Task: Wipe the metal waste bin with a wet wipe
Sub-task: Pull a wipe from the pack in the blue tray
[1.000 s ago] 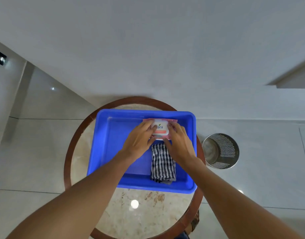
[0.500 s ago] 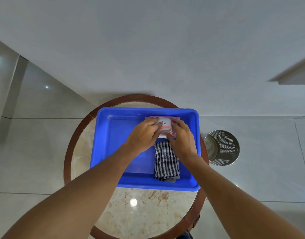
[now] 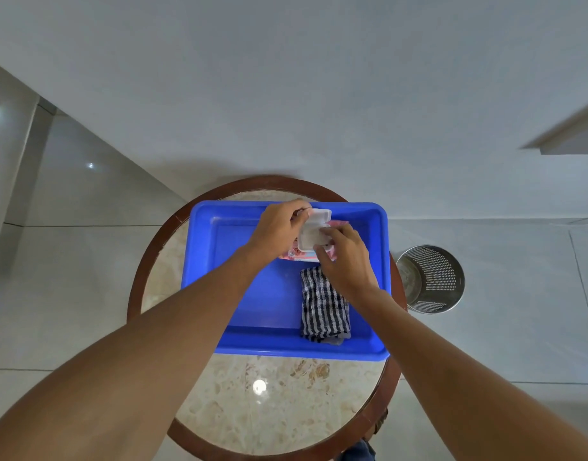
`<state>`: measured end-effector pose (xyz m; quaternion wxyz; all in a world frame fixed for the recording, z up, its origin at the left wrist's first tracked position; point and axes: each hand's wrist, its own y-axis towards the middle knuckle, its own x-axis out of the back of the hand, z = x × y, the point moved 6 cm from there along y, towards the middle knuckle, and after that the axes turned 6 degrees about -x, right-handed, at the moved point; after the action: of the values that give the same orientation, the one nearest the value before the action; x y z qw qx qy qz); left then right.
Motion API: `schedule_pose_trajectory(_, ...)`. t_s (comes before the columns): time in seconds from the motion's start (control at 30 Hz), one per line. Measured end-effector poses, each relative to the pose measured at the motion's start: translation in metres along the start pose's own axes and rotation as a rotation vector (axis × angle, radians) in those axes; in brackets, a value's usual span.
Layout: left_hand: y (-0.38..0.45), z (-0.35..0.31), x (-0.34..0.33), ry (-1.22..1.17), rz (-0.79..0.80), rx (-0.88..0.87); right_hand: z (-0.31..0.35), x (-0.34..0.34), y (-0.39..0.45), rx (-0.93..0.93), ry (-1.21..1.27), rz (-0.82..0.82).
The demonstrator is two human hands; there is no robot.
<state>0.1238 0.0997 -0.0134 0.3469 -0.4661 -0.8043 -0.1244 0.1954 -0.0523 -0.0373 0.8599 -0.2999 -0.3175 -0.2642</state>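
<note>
Wipe pack (image 3: 306, 255), label unreadable, gripped by left hand (image 3: 279, 227); right hand (image 3: 344, 257) seemingly pinches inside.

Both hands (image 3: 279, 231) on wipes pack (image 3: 314, 236), lid open, over blue tray (image 3: 252, 294)

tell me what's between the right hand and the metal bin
In the head view, the blue tray's right wall and the table's wooden rim lie between the right hand and the metal bin.
</note>
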Motion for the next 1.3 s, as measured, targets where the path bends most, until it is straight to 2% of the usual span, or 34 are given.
schedule_pose_trajectory(0.17, -0.001, 0.0, 0.002, 0.009, 0.0, -0.028, -0.001, -0.004, 0.012, -0.099, 0.08, -0.001)
schedule_pose_trajectory(0.4, 0.0, 0.002, 0.002, 0.002, -0.009, -0.037, -0.007, -0.003, 0.018, -0.382, 0.342, -0.058)
schedule_pose_trajectory(0.63, -0.003, 0.005, 0.001, -0.007, 0.002, -0.04, -0.005, -0.001, 0.014, -0.378, 0.319, -0.089)
schedule_pose_trajectory(0.77, -0.011, 0.002, -0.002, -0.062, -0.004, -0.032, -0.012, 0.008, 0.001, -0.391, 0.378, -0.202)
schedule_pose_trajectory(0.97, -0.027, 0.001, -0.007, 0.006, 0.031, -0.075, -0.028, 0.028, -0.01, -0.432, 0.447, -0.344)
schedule_pose_trajectory(1.13, -0.042, 0.005, -0.023, 0.138, 0.086, -0.061, -0.035, 0.039, -0.013, -0.4, 0.523, -0.371)
schedule_pose_trajectory(1.3, -0.044, 0.009, -0.029, 0.221, 0.059, -0.016, -0.043, 0.036, -0.019, -0.36, 0.528, -0.33)
